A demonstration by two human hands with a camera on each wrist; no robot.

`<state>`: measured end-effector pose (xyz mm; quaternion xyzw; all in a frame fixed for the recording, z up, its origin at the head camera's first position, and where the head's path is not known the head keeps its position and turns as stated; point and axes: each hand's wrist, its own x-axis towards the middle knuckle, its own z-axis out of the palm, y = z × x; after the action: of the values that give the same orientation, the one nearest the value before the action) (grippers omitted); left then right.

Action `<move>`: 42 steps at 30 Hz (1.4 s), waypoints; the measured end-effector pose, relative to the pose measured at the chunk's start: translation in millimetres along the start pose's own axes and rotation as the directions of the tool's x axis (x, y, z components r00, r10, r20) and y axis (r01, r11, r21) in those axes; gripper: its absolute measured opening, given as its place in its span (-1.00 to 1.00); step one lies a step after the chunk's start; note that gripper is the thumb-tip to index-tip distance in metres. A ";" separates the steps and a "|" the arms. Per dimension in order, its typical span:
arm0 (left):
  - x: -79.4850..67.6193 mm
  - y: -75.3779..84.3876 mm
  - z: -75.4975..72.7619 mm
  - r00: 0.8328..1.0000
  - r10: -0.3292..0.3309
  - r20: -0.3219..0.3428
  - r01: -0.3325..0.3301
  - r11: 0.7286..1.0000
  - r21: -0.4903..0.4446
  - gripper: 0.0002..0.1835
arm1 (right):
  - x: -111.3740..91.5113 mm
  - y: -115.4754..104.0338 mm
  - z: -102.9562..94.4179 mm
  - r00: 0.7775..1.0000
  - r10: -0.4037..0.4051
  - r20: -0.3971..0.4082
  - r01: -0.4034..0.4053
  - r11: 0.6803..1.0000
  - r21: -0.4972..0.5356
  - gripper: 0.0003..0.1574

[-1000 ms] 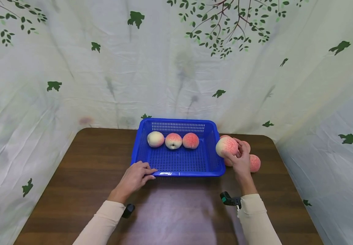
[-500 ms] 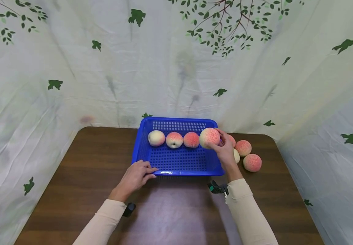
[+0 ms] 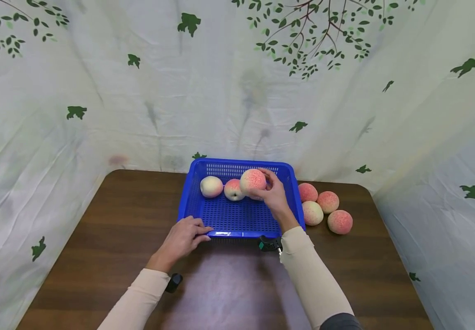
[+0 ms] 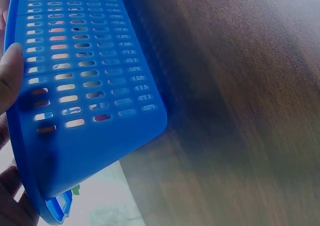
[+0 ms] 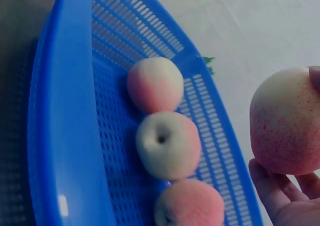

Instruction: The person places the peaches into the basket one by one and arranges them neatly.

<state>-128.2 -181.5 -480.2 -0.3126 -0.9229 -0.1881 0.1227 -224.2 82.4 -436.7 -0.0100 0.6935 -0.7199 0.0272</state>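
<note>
I see a peach point(image 3: 251, 180) clasped in the right hand point(image 3: 276, 196), the blue basket point(image 3: 237, 218) beneath it. The left hand point(image 3: 184, 236) grips the basket's rim point(image 3: 258, 234).

Basket point(image 3: 258, 234): plastic, smooth; glossy along near rim, bright glints; slotted walls, fine mesh floor
Held peach point(image 3: 253, 180): matt skin, speckled, slightly rough-looking
Right peaches point(image 3: 339, 222): matt, same grainy skin, no shine
Table point(image 3: 109, 229): wood or wood-look, can't tell; dark grain, smooth, soft sheen near middle
Backdrop point(image 3: 221, 101): thin sheet, cloth or plastic unclear; creased, mostly matt
Sleeves point(image 3: 313, 279): cloth, matt
Right wristband point(image 3: 269, 244): dark, plastic-looking, small highlights
</note>
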 end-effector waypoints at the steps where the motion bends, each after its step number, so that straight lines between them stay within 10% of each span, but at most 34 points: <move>1: 0.1 0.0 -0.2 1.000 -0.001 0.002 0.001 1.000 -0.002 -0.74 | 2.2 1.1 4.5 1.000 0.011 0.008 -0.011 1.000 0.009 -0.08; 15: -0.8 0.0 -2.7 1.000 -0.014 0.019 0.014 1.000 0.017 -0.73 | 17.4 19.0 59.8 0.991 0.097 0.096 -0.089 0.993 -0.078 -0.13; 42: -0.5 -1.0 0.7 1.000 0.001 0.010 -0.001 1.000 -0.001 -0.74 | 21.9 55.8 94.5 0.929 0.249 0.273 -0.125 0.907 -0.403 -0.21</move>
<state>-128.5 -182.2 -481.3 -0.3142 -0.9232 -0.1871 0.1181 -239.8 -15.1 -489.3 -0.0637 0.8034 -0.5550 0.2060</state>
